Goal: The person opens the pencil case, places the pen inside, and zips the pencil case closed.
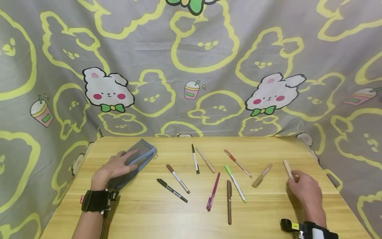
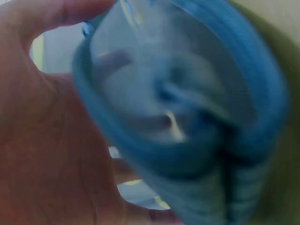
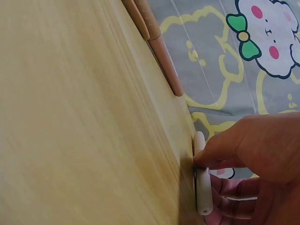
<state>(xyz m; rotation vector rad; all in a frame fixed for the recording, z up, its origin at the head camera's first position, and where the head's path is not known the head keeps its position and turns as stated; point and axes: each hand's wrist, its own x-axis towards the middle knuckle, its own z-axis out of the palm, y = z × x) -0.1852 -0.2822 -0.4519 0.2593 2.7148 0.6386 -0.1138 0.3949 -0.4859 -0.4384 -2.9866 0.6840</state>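
Observation:
On the left side of the table, my left hand (image 1: 116,166) holds a blue mesh pencil case (image 1: 143,145) with its fingers and thumb spread along it. In the left wrist view the case's blue zipper edge (image 2: 276,98) gapes, and fingers show dimly through the mesh. Over at the right, my right hand (image 1: 307,191) pinches a beige pen (image 1: 287,167) between thumb and fingers, close to the tabletop. The right wrist view shows the same pale pen (image 3: 204,192) by the thumb. A tan pen (image 1: 262,176) lies just left of that hand.
Several loose pens lie scattered mid-table, among them a black marker (image 1: 172,190), a brown-capped pen (image 1: 178,179), a purple pen (image 1: 213,192), a brown pen (image 1: 229,202), a green pen (image 1: 235,184) and a red pen (image 1: 237,163). A patterned curtain (image 1: 161,43) stands behind the wooden table (image 1: 179,222).

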